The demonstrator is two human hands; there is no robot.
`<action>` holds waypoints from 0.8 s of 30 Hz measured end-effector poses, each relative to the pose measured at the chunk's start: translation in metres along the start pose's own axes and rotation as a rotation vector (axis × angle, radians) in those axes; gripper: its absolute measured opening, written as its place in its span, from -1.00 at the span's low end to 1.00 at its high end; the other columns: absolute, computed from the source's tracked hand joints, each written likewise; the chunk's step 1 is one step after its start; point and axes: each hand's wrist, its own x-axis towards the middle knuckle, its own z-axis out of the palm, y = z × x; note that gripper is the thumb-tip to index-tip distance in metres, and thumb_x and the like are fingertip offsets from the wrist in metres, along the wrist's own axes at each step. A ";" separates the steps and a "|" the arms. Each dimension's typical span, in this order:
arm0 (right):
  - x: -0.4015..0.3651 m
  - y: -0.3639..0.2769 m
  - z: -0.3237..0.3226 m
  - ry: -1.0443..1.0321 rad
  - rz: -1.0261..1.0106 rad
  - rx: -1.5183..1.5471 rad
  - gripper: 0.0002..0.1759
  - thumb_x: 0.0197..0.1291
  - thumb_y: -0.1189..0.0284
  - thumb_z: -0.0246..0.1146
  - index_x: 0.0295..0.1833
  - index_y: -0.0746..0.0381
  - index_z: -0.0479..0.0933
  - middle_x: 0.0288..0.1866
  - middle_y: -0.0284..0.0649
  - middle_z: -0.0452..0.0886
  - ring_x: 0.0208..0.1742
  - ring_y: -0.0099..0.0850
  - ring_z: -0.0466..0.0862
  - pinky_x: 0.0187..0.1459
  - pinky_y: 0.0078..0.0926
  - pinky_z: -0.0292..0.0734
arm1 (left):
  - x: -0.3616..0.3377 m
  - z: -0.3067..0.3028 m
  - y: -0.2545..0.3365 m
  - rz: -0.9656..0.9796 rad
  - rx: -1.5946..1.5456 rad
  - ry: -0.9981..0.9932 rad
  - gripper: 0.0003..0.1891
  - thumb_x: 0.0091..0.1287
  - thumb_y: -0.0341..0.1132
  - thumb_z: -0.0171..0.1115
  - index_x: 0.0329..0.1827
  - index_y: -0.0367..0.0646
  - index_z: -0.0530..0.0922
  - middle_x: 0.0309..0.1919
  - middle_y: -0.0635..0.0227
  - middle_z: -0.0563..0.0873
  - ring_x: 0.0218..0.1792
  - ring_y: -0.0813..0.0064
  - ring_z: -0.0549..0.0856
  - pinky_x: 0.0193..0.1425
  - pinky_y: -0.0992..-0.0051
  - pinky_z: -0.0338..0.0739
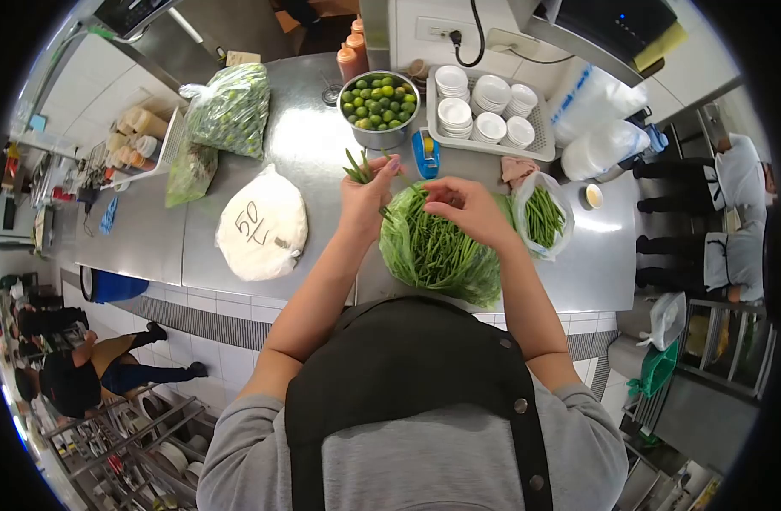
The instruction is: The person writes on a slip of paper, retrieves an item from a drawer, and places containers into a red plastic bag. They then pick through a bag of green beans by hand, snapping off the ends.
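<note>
Long thin green beans (437,247), heaped in a wide-open clear plastic bag (484,285) at the near edge of the stainless steel surface (152,230), straight ahead of the body in grey sleeves and black apron. Left hand (365,194) raised just beyond the bag's left rim, fingers clamped round a small bunch of beans (357,166), ends sticking up and out above the fist. Right hand (467,206) hovering over the top of the heap, fingers curled toward the left hand, tips close together; cannot tell whether pinching a bean or not. Just right of the big bag, touching it, a smaller clear bag of shorter green bean pieces (544,217). Behind that, a crumpled pink cloth (516,169), and farther right a small round cup of yellow sauce (593,196). Left of the hands, a rounded white sack marked "50" (263,226), apart from the beans. Farther back, a round metal bowl of green limes (379,106), a blue tape dispenser (425,153) just in front of it, a white tray of small white dishes (484,111) beside it, and two orange squeeze bottles (350,58) behind. At the far left, a knotted clear bag of more limes (229,106), with a flatter bag of greens (190,170) nearer. At the right edge, a person in white (735,213) near the end of the surface.
</note>
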 end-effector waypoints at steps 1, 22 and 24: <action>0.001 -0.002 0.005 0.005 0.011 -0.040 -0.78 0.30 0.40 0.39 -0.03 0.31 0.70 -0.25 -0.34 0.72 -0.26 -0.59 0.64 -0.13 -0.55 0.57 | -0.001 0.002 0.000 0.011 0.005 0.010 -0.76 0.37 -0.35 0.43 0.02 -0.27 0.69 -0.22 0.36 0.76 -0.63 0.88 0.26 -0.59 0.72 0.07; 0.058 0.114 -0.023 0.228 -0.051 -0.792 -0.73 0.12 0.67 0.18 -0.08 0.33 0.69 -0.02 0.10 0.64 0.09 0.08 0.62 0.17 -0.08 0.55 | -0.010 0.003 -0.023 -0.399 -0.425 -0.009 -0.86 0.54 -0.42 0.07 0.08 -0.23 0.46 -0.24 0.29 0.60 -0.27 0.49 0.55 -0.25 0.55 0.52; 0.072 0.130 -0.025 0.185 -0.005 -0.766 -0.78 0.16 0.62 0.20 -0.11 0.32 0.69 0.02 0.11 0.60 0.15 0.08 0.58 0.19 -0.05 0.52 | -0.015 0.010 -0.019 -0.419 -0.373 0.021 -0.89 0.52 -0.43 0.07 0.03 -0.21 0.47 -0.26 0.29 0.61 -0.28 0.49 0.55 -0.27 0.55 0.51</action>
